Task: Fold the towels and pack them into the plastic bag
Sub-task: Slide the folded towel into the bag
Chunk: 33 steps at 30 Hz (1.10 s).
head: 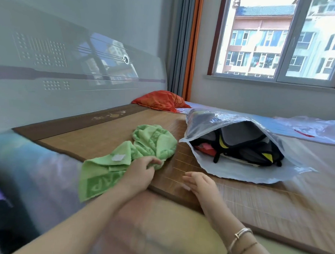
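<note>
I see one green towel, crumpled on the bamboo mat at nine o'clock from the plastic bag. It looks soft, light and limp; I'd take corners. My left hand curls into its folds. My right hand rests on the mat, fingers loosely spread, empty. One bag, mouth open, dark things inside.

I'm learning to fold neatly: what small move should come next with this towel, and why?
Probably bring the right hand over to take a free corner and spread the green towel flat on the mat. It lies crumpled, gripped only by the left hand, while the right hand rests open, holding nothing.
</note>
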Available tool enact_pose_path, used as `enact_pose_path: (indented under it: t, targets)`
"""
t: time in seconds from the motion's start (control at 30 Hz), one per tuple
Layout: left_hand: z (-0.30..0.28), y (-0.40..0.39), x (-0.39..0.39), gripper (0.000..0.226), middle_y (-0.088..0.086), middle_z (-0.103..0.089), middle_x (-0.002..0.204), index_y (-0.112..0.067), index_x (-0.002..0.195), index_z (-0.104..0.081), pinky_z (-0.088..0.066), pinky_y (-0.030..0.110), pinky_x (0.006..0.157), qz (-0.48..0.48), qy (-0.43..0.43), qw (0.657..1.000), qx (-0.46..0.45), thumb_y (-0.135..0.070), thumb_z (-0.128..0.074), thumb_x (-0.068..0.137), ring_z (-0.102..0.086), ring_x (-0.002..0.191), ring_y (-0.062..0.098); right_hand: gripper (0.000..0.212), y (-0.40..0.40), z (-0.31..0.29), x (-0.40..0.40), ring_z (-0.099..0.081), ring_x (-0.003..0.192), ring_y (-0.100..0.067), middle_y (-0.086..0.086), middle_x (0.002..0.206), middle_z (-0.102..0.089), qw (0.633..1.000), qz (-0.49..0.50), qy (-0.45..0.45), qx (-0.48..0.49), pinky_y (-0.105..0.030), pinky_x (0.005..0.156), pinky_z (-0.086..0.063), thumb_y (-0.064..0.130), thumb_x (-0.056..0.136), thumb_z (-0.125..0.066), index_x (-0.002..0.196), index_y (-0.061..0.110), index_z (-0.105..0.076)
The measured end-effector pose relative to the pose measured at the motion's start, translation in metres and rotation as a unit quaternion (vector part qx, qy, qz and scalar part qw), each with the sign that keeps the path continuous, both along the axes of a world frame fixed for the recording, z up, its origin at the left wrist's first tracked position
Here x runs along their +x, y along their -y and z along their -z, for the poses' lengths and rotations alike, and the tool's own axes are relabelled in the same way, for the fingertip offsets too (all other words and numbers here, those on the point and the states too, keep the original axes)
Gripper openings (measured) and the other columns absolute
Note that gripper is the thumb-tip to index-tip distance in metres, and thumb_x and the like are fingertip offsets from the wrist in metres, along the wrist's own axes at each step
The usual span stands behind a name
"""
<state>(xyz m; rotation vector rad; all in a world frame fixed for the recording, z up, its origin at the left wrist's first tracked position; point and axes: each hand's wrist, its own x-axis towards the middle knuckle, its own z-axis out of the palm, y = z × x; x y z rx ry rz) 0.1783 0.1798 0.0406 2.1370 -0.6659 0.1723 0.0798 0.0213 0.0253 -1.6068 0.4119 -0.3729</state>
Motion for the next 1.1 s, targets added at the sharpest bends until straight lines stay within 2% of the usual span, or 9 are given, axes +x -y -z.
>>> enact_pose_path:
  t: [0.1, 0.2, 0.3, 0.47, 0.73, 0.83, 0.9, 1.0, 1.1]
  targets:
    - [-0.012, 0.009, -0.059, 0.036, -0.008, -0.068, 0.095, -0.014, 0.097, -0.074, -0.042, 0.010, 0.076, 0.079, -0.026, 0.994, -0.066, 0.007, -0.047, 0.085, -0.060, 0.094, 0.006, 0.032, -0.012, -0.007, -0.024, -0.065, 0.099, -0.031, -0.020, 0.110, -0.065, 0.970, -0.012, 0.008, 0.241, -0.042, 0.091, -0.052, 0.025, 0.101, -0.042, 0.112, -0.002, -0.057]
    - [-0.016, 0.016, -0.109, 0.034, -0.017, -0.066, 0.065, -0.020, 0.083, -0.074, -0.046, 0.015, 0.061, 0.192, -0.107, 0.973, -0.063, 0.000, -0.047, 0.077, -0.059, 0.062, -0.002, 0.050, -0.016, -0.005, -0.055, -0.068, 0.078, -0.030, -0.019, 0.092, -0.070, 0.957, -0.040, -0.006, 0.287, -0.040, 0.074, -0.054, 0.043, 0.097, -0.045, 0.107, -0.001, -0.067]
    - [-0.004, 0.027, -0.146, 0.032, -0.004, -0.071, 0.078, -0.023, 0.075, -0.070, -0.055, 0.027, 0.074, 0.235, -0.132, 0.962, -0.036, -0.010, -0.043, 0.064, -0.063, 0.070, 0.009, 0.046, -0.007, 0.004, -0.086, -0.068, 0.065, -0.026, -0.017, 0.081, -0.072, 0.963, -0.012, -0.008, 0.269, -0.036, 0.063, -0.052, 0.041, 0.094, -0.051, 0.097, 0.000, -0.071]
    - [0.019, 0.034, -0.138, 0.005, -0.001, -0.064, 0.087, -0.017, 0.090, -0.058, -0.048, 0.023, 0.062, 0.016, -0.057, 0.998, -0.013, -0.018, -0.055, 0.086, -0.059, 0.075, 0.013, 0.020, 0.015, -0.001, -0.115, -0.069, 0.063, -0.026, -0.017, 0.079, -0.073, 0.986, 0.049, -0.025, 0.157, -0.029, 0.052, -0.055, 0.010, 0.096, -0.051, 0.102, -0.002, -0.066]
    - [0.060, 0.008, -0.091, 0.090, 0.017, -0.043, 0.127, -0.001, 0.129, -0.034, -0.042, 0.037, 0.096, -0.151, -0.156, 0.971, 0.099, -0.052, -0.077, 0.068, -0.047, 0.119, 0.035, 0.020, 0.023, 0.002, -0.111, -0.070, 0.079, -0.029, -0.017, 0.089, -0.074, 0.993, 0.040, -0.057, 0.092, -0.034, 0.066, -0.056, 0.011, 0.097, -0.049, 0.099, 0.002, -0.067]
    - [0.063, 0.001, -0.082, 0.051, 0.010, -0.068, 0.103, -0.018, 0.095, -0.066, -0.057, 0.042, 0.082, -0.099, -0.210, 0.971, 0.054, -0.046, -0.069, 0.053, -0.066, 0.094, 0.031, 0.021, 0.024, -0.001, -0.110, -0.071, 0.083, -0.029, -0.017, 0.091, -0.074, 0.995, 0.030, -0.058, 0.071, -0.036, 0.072, -0.057, 0.010, 0.097, -0.048, 0.101, 0.001, -0.067]
    - [0.060, 0.001, -0.085, 0.024, 0.011, -0.071, 0.093, -0.018, 0.079, -0.066, -0.059, 0.044, 0.079, -0.061, -0.251, 0.966, -0.004, -0.031, -0.065, 0.059, -0.069, 0.085, 0.029, 0.021, 0.025, -0.002, -0.111, -0.070, 0.087, -0.030, -0.016, 0.093, -0.073, 0.996, 0.044, -0.065, 0.040, -0.038, 0.077, -0.057, 0.010, 0.098, -0.048, 0.101, 0.002, -0.066]
    - [0.044, -0.001, -0.098, 0.007, 0.015, -0.070, 0.093, -0.009, 0.088, -0.065, -0.059, 0.040, 0.077, -0.058, -0.309, 0.946, -0.080, -0.012, -0.064, 0.082, -0.068, 0.083, 0.029, 0.021, 0.032, -0.006, -0.113, -0.068, 0.090, -0.032, -0.016, 0.094, -0.071, 0.994, 0.095, -0.052, 0.009, -0.045, 0.086, -0.055, 0.012, 0.097, -0.047, 0.099, 0.003, -0.066]
    - [0.025, -0.004, -0.104, 0.010, 0.011, -0.068, 0.080, -0.006, 0.084, -0.064, -0.055, 0.030, 0.061, -0.023, -0.321, 0.930, -0.178, -0.009, -0.060, 0.093, -0.064, 0.066, 0.021, 0.018, 0.044, -0.016, -0.123, -0.064, 0.075, -0.027, -0.014, 0.084, -0.067, 0.985, 0.146, 0.038, 0.079, -0.041, 0.073, -0.054, 0.014, 0.097, -0.049, 0.095, 0.002, -0.063]
